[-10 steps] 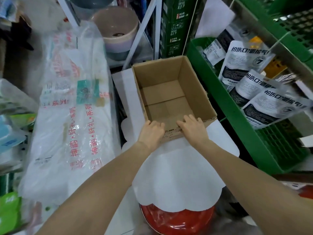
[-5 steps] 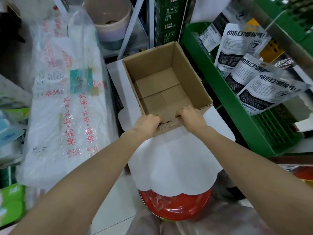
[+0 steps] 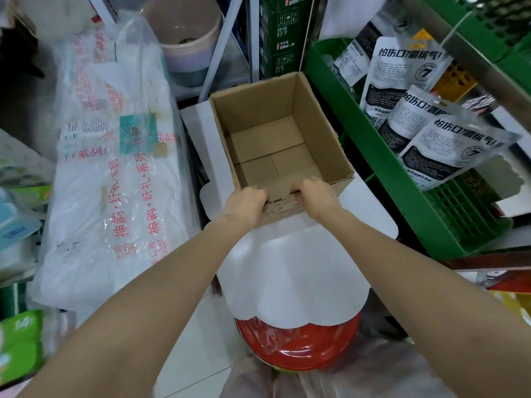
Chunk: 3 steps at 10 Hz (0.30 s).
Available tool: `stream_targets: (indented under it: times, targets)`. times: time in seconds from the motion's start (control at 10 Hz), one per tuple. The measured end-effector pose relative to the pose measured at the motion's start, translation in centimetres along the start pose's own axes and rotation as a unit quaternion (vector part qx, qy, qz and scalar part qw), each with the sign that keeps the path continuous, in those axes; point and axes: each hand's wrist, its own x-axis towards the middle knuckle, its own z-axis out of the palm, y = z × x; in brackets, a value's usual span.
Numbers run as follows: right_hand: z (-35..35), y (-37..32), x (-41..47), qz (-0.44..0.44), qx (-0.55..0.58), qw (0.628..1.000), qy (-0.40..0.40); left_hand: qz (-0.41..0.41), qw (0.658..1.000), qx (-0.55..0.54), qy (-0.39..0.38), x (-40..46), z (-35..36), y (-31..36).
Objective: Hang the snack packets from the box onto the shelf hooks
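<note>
A brown cardboard box stands open in the middle, and nothing shows inside it. My left hand and my right hand both grip its near rim, fingers curled over the edge. The box rests on a white scalloped board. To the right, several white-and-black snack packets hang in a row over the green shelf.
A large clear plastic bag with red print lies at the left. A pinkish bucket and dark green cartons stand behind the box. A red round container sits under the white board.
Both hands keep their hold on the box's near rim. The box sits slightly farther from me and higher in view than a second ago.
</note>
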Motion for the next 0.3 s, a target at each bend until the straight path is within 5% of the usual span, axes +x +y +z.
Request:
stream_targets:
  times: [0.2, 0.3]
  targets:
    - [-1.1, -0.4, -1.1, 0.002, 0.044, 0.999, 0.001, -0.023, 0.994, -0.09, 0.058, -0.8, -0.9, 0.5]
    - [-2.5, -0.5, -3.4, 0.008, 0.11, 0.993, 0.035, -0.072, 0.969, -0.219, 0.094, -1.8, -1.5, 0.7]
